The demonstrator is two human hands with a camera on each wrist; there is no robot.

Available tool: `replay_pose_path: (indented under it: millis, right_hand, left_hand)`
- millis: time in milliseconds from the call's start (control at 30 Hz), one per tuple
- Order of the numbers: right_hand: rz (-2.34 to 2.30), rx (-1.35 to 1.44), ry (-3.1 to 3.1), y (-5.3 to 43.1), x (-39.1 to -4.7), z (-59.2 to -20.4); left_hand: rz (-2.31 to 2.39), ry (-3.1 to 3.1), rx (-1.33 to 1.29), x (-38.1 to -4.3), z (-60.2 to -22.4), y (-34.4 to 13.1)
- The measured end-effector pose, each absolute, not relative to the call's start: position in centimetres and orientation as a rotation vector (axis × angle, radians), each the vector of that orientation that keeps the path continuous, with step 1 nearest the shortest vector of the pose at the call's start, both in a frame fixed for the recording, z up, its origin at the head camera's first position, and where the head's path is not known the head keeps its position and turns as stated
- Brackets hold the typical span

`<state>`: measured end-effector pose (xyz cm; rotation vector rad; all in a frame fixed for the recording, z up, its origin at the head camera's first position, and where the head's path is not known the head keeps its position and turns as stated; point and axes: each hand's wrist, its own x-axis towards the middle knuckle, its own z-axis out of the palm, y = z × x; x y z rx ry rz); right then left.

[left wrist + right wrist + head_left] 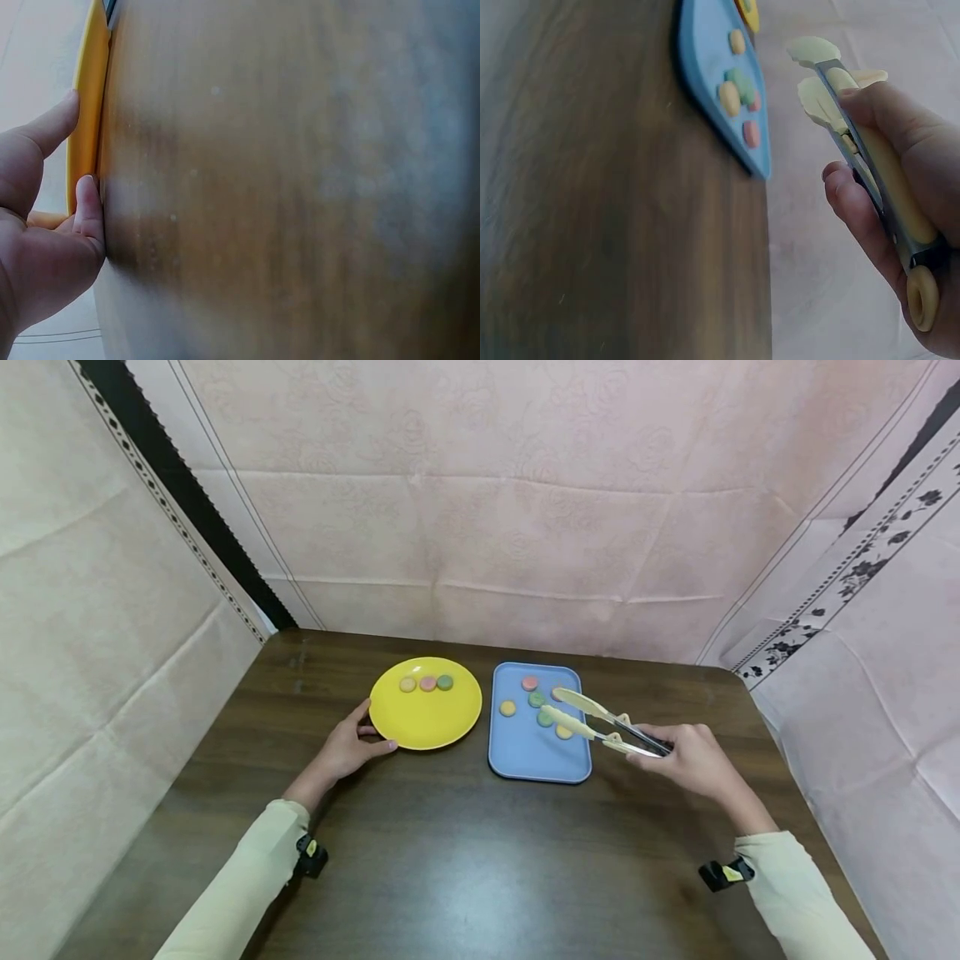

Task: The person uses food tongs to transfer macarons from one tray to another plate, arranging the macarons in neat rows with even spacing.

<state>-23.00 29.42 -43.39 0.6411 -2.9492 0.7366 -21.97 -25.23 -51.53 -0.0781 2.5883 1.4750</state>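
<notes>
My left hand [347,750] holds the left rim of a round yellow plate [426,722], thumb and fingers spread along its edge. Three round pieces lie in a row on the plate: pale yellow [407,684], pink [427,683] and green [445,682]. In my right hand [693,760] is a pair of metal tongs [626,724] with cream tips. Those tips stand apart above the right side of a blue tray [525,756], nothing visibly pinched between them. Several more pieces sit on the tray, among them a yellow one [507,708] and a pink one [530,682]; the tongs partly cover others.
Plate and tray stand side by side near the far edge of a brown wooden table [450,860]. Pale patterned cloth [510,543] hangs behind the table and along both sides. A small black camera sits on each wrist.
</notes>
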Motion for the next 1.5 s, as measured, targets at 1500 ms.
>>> replay_pose_path:
  millis: [1500]
  right_hand:
    - [0.47, 0.77, -3.018, 30.6, -22.3, -43.6]
  left_hand:
    - [1.487, 2.593, -0.05, -22.0, -51.7, -25.3]
